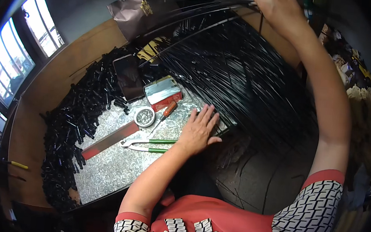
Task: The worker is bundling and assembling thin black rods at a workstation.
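High at the far right, my right hand [278, 12] is closed around the ends of several thin black strips [194, 6], which bow away to the left. My left hand [200, 128] lies flat with its fingers spread, at the right edge of the speckled grey work surface [111, 175]. Its fingertips reach the near end of a large heap of long black strips [241, 72]. Just left of that hand are pliers [150, 144] with green handles, partly covered by my forearm, and a screwdriver [167, 111] with an orange handle.
A white round dish [144, 116] holds small metal bits, beside a long red-edged bar [110, 140]. Behind stand a red box [167, 100] and a dark phone-like slab [128, 77]. Short black pieces [69, 124] pile up leftward. A brown bag [137, 12] sits at the back.
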The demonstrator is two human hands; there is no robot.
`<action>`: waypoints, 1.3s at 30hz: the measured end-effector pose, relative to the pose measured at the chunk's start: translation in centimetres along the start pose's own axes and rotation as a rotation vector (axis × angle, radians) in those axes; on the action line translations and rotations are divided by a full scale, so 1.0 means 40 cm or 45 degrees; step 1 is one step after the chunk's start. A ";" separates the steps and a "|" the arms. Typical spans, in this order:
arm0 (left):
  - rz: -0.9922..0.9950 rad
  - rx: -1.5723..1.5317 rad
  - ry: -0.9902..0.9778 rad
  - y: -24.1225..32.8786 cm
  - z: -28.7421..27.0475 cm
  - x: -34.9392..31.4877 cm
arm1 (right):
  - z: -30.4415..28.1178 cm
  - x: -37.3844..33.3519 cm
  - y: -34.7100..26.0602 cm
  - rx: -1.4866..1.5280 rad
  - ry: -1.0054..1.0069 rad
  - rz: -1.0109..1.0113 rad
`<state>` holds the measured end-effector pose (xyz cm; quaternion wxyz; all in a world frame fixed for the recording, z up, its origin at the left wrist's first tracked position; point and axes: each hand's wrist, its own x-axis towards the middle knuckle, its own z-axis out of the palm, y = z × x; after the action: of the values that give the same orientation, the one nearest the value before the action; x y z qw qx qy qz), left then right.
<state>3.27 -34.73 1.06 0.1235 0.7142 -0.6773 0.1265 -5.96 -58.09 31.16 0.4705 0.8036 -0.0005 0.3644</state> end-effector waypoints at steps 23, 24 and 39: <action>-0.612 -0.321 1.318 -0.170 -0.520 -0.350 | -0.218 0.244 -0.312 1.549 -0.450 0.462; -0.535 -0.350 1.311 -0.135 -0.530 -0.356 | -0.219 0.262 -0.343 1.560 -0.380 0.447; -1.041 -1.941 1.292 -0.187 -0.548 -0.418 | -0.342 0.412 -0.617 1.945 -0.181 0.272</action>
<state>9.61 -11.06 15.74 0.8563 0.4840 -0.1475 -0.1036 6.62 -28.34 26.18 -0.2532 0.9222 0.1434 0.2547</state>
